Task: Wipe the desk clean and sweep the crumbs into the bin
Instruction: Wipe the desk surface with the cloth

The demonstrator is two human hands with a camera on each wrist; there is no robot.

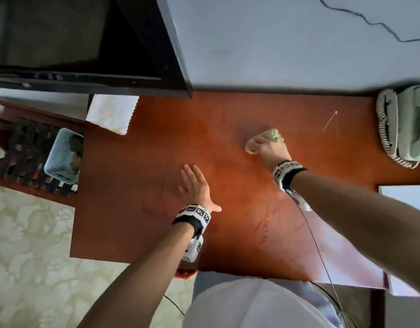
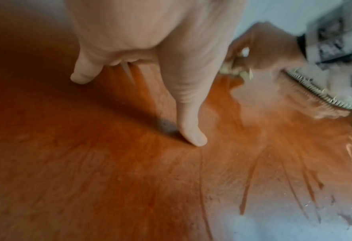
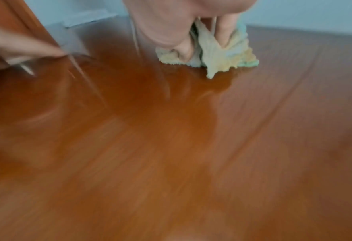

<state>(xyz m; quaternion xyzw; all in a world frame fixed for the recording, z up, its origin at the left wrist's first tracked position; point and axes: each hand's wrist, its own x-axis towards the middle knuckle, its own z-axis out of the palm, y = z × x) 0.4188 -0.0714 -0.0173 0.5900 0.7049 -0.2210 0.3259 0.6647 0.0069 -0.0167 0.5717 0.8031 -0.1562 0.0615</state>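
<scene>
The reddish-brown wooden desk fills the head view. My right hand grips a crumpled yellow-green cloth and holds it against the desktop toward the back right; the right wrist view shows fingers curled round the cloth. My left hand lies flat on the desk near the middle, fingers straight, holding nothing; its thumb touches the wood. A thin pale streak marks the desk right of the cloth. A light blue bin with scraps inside stands off the desk's left edge.
A dark monitor overhangs the back left. White folded paper lies at the back left corner. A pale green telephone with coiled cord sits at the right edge. A dark slatted rack stands beside the bin.
</scene>
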